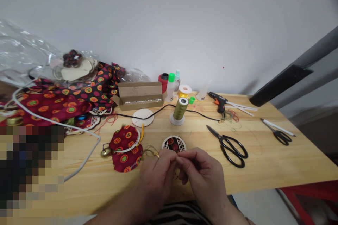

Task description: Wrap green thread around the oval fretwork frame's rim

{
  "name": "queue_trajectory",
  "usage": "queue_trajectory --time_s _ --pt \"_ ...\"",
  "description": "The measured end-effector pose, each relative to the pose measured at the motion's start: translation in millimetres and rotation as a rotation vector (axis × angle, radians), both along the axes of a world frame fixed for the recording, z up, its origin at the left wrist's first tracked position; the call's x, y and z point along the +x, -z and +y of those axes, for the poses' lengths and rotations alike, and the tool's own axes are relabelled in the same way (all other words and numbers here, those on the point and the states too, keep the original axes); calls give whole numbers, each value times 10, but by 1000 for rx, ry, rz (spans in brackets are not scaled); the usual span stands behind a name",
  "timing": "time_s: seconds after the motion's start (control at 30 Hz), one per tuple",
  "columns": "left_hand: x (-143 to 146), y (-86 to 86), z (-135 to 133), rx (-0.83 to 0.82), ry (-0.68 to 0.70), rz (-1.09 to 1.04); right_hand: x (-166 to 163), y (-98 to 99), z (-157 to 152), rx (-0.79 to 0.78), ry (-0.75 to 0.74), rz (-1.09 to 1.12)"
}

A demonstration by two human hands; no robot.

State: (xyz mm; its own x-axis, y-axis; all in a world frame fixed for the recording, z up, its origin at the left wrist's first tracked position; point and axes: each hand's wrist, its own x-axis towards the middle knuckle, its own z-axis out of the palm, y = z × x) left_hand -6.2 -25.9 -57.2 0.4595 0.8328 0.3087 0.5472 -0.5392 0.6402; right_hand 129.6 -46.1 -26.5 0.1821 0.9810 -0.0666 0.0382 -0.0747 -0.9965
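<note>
My left hand (pixel 158 172) and my right hand (pixel 202 172) meet above the table's front edge, fingertips pinched together. What they pinch is too small to make out. Just beyond the fingers lies a round cut-out lattice disc (pixel 173 143) with dark patterned fabric inside; my hands partly hide it. Loops of olive cord (pixel 150 150) lie beside my left hand. Further left, dark red patterned fabric rounds (pixel 128 163) with a pale rim lie next to a small brass bell (pixel 106 153). A spool of olive thread (pixel 180 109) stands upright behind the disc.
Black scissors (pixel 232 147) lie to the right, with smaller scissors (pixel 281 136) farther over. At the back are a glue gun (pixel 218 102), an open cardboard box (pixel 139 101) and a green-capped bottle (pixel 170 89). Patterned fabric (pixel 66 103) and a white cable (pixel 88 161) occupy the left.
</note>
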Motion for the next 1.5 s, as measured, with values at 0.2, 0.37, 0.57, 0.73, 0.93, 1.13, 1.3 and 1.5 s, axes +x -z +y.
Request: queue_trajectory --time_s 0.2,0.37,0.57,0.73,0.93,1.13,1.3,1.5 --pt "-19 5 -17 3 -9 10 -3 -6 8 -58 -2 90" --pt "-22 -95 -27 -15 4 48 -11 -25 10 -92 -4 127" --pt "-31 -34 -22 59 3 21 7 -60 6 -45 -43 10" --pt "-10 19 -14 98 -22 -18 40 -51 24 113 -72 -210" --pt "-4 -43 -24 50 -39 -10 56 8 33 401 -12 -453" --pt "16 -89 -14 42 -88 -150 39 11 3 589 -34 -604" --pt "38 -150 38 -12 -149 -221 44 2 -6 697 -108 -573" --pt "107 -273 117 -132 -226 -390 117 -21 -2 858 -241 -493"
